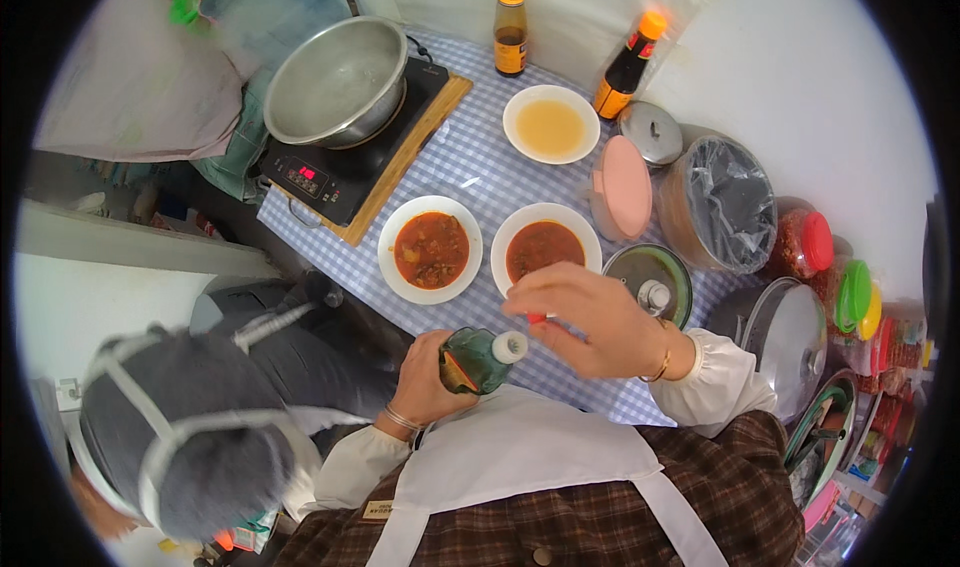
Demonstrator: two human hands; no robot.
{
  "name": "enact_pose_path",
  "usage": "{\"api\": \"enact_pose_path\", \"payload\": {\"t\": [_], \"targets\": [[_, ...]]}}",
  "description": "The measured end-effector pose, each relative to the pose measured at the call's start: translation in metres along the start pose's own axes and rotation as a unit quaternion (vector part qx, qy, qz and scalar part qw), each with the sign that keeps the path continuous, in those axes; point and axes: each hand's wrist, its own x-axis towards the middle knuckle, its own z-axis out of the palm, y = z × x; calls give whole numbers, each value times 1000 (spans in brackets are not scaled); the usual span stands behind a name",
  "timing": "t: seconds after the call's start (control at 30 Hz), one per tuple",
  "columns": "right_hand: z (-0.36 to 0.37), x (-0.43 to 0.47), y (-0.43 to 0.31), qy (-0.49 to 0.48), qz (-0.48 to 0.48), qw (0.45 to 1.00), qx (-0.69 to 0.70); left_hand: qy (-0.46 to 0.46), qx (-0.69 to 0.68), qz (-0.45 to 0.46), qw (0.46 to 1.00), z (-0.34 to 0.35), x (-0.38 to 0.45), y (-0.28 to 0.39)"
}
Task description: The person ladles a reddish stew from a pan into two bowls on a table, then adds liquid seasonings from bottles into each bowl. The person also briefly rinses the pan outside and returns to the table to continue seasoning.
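Note:
My left hand is closed around a green bottle with an uncapped white neck, held tilted in front of the white apron. To its right my right hand holds a small red cap between thumb and fingers, over the near edge of a white bowl of red stew. A second white bowl of red stew sits to the left of that one. Farther back stands a white bowl of pale yellow liquid.
A steaming metal basin rests on an induction cooker at the left. Sauce bottles, a pink oval container, a bag-lined bin, a green-rimmed lid, a pot and jars line the right. A person in a cap is close at left.

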Motion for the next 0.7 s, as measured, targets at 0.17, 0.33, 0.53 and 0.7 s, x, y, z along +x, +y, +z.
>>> {"api": "enact_pose_path", "payload": {"t": [0.17,0.33,0.53,0.7], "targets": [[2,-17,13,73,176,953,234,60,-45,-56,996,7,-1,-11],[40,-52,36,20,322,849,419,72,1,-83,994,6,-5,-27],[98,-104,56,15,455,806,377,57,79,-173,980,-9,-18,-56],[127,-138,68,28,492,825,275,27,144,-221,964,-21,-25,-80]]}}
